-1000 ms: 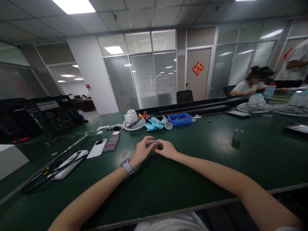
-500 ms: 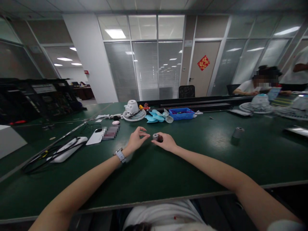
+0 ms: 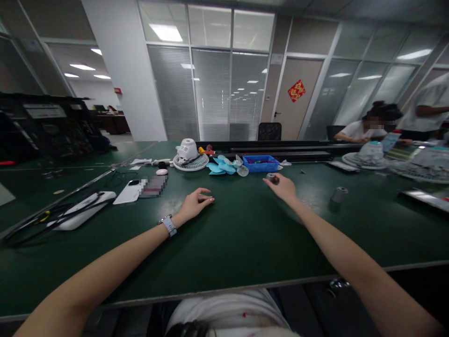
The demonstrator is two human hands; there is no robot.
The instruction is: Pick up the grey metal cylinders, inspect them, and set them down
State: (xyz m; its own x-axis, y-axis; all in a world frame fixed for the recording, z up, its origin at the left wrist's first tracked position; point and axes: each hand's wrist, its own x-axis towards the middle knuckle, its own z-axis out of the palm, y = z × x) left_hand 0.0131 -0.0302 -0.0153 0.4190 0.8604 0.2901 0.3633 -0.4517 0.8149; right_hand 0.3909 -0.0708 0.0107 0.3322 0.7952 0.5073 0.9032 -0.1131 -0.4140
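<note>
My right hand [image 3: 283, 186] is stretched forward over the green table [image 3: 231, 243], its fingers closed on a small dark cylindrical part with a metal end [image 3: 271, 177], close to the blue bin [image 3: 261, 164]. My left hand [image 3: 195, 204] rests on the table nearer me, fingers loosely curled with thumb and forefinger near each other; I cannot see anything in it. A watch [image 3: 168, 225] sits on my left wrist.
A white fan body on its grille [image 3: 189, 156], light-blue fan blades [image 3: 222, 166], a white phone [image 3: 129, 192], a white device with black cables [image 3: 75, 213] and a grey cylinder [image 3: 338, 194] lie on the table. Other people sit at the far right [image 3: 372, 126].
My right hand has carried the small part away from my left hand, forward and to the right toward the blue bin. My left hand has let go and settled on the table.
</note>
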